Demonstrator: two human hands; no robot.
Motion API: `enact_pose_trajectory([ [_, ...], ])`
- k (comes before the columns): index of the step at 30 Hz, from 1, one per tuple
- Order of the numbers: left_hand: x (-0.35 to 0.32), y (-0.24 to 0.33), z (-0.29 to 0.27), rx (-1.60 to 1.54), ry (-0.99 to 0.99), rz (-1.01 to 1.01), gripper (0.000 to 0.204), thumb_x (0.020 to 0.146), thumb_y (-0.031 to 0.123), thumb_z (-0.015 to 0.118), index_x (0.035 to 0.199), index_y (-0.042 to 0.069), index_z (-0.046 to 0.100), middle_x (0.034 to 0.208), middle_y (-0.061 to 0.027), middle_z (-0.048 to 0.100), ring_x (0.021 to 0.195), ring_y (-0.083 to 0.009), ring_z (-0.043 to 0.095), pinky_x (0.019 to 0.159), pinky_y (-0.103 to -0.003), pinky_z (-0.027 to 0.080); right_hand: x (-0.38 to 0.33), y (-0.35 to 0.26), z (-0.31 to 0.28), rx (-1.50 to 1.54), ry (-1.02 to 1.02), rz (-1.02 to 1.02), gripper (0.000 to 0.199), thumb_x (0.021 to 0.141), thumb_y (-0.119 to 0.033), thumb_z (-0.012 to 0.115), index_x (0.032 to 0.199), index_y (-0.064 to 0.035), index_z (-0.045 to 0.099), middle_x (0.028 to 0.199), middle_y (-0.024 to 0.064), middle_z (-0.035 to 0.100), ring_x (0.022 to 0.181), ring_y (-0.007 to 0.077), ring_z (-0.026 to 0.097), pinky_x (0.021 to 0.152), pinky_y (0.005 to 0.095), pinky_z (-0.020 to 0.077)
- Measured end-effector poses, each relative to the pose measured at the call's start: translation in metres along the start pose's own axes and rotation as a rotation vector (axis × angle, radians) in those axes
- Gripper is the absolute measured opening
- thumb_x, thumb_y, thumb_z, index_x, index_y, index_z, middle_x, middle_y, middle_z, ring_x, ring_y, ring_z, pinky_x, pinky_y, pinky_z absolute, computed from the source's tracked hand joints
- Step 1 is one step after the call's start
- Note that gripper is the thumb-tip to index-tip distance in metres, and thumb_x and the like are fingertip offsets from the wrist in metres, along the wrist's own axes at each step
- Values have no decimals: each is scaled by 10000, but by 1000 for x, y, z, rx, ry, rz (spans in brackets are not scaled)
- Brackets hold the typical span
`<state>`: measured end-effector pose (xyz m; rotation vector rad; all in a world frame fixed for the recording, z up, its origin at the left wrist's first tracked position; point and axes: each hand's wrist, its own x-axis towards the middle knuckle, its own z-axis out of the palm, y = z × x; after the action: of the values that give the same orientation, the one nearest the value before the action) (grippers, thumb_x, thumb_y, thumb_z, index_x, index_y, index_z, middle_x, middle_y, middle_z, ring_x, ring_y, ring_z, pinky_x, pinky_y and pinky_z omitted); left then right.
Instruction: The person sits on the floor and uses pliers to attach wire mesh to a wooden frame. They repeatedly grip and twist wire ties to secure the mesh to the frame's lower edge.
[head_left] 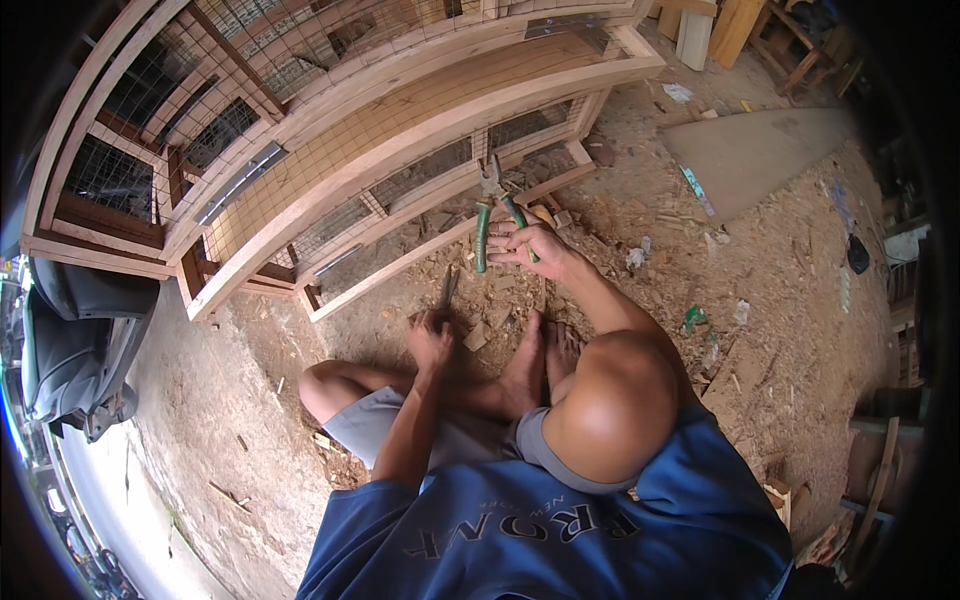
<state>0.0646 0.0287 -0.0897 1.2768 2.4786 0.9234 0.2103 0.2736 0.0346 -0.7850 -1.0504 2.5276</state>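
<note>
My right hand (527, 248) is closed around green-handled pliers (482, 236), their handles spread apart and their jaws pointing at the cage. The jaws are close to the lower rail of a wooden cage (400, 150) with wire mesh panels; I cannot tell whether they touch it. My left hand (430, 335), lower and to the left, is closed around a slim dark metal tool (448, 288) close to the floor. Its far end points toward the cage; its exact kind is unclear. My bare feet (527, 365) are on the floor between my arms.
Wood shavings and offcuts (478, 335) litter the concrete floor around my feet. A flat board (760, 160) lies at the far right, and timber pieces (735, 32) stand behind it. At the left is part of a dark motorbike (75, 340). Green scrap (695, 317) lies to the right.
</note>
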Motion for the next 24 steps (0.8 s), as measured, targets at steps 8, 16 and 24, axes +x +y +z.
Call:
enact_pose_trajectory([
  [8,-1,-8,5,20,11,14,181,791,219,661,906,104,741,940,-132,692,932,-356,582,890,-443,448,-3,1,0,57,13,-48,922,752,86,458,1582,-189,166,1429,232,465,1297,344,509,1043,562,436],
  [16,3,-27,24,-191,8,-91,183,762,216,673,887,98,736,937,-143,688,935,-373,581,888,-457,470,2,5,-7,-153,189,-17,808,795,-6,550,1546,-167,297,1222,129,538,1218,247,544,928,516,496],
  [24,1,-8,7,33,33,4,183,750,208,683,886,96,733,916,-143,688,964,-369,585,904,-453,477,-16,-9,15,-417,251,-43,661,787,-38,585,1430,-110,451,1016,93,576,856,189,620,678,353,559],
])
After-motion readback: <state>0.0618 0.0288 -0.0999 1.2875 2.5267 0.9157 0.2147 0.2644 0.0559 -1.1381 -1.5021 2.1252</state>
